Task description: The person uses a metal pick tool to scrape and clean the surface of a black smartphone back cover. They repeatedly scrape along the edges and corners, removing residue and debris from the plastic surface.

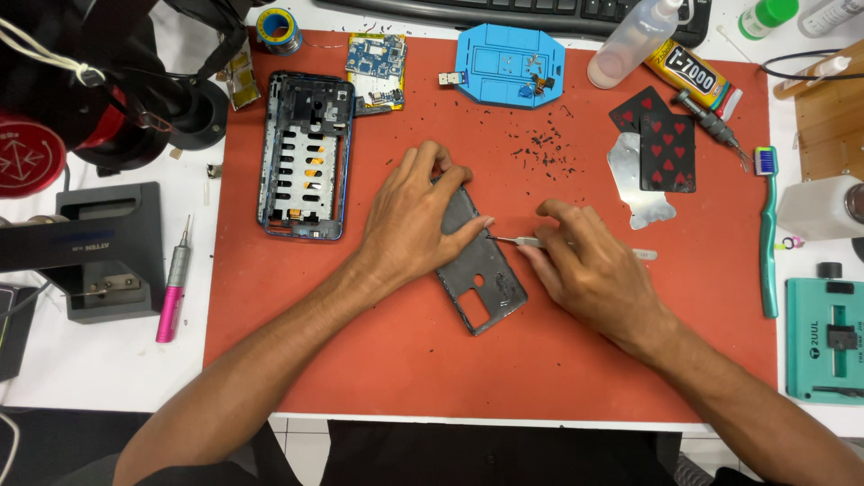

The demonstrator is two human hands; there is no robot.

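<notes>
Left hand (409, 216): laid flat over the upper end of the grey phone back cover (486, 274), fingers (468, 227) spread and pressing down, gripping nothing, thumb tip at the cover's right edge.

Right hand (589, 270): fingers closed in a pinch around a slim metal pry tool (511, 239), tip directed left and meeting the cover's right edge just beside the left thumb.

Grey phone back cover: lying tilted on the red work mat (360, 360), near the mat's centre, upper end hidden under the left hand, lower end with its cut-out openings exposed between the two wrists.

Red work mat: spread across the white tabletop (108, 369), scattered with small dark specks above the hands.

Left of the hands: an open phone frame (304, 153), upright on the mat; a circuit board (376, 67) just above it; a pink-handled screwdriver (171, 288) off the mat, beside a grey bench unit (112, 252).

Above the hands: a blue fixture tray (508, 65) holding small parts.

Right of the hands: a thin metal plate (634, 189) partly under black playing cards (661, 135) with red hearts, a glue tube (688, 76), a clear squeeze bottle (634, 40), a green toothbrush (767, 234) at the mat's edge, a teal clamp fixture (823, 337) on the tabletop.
</notes>
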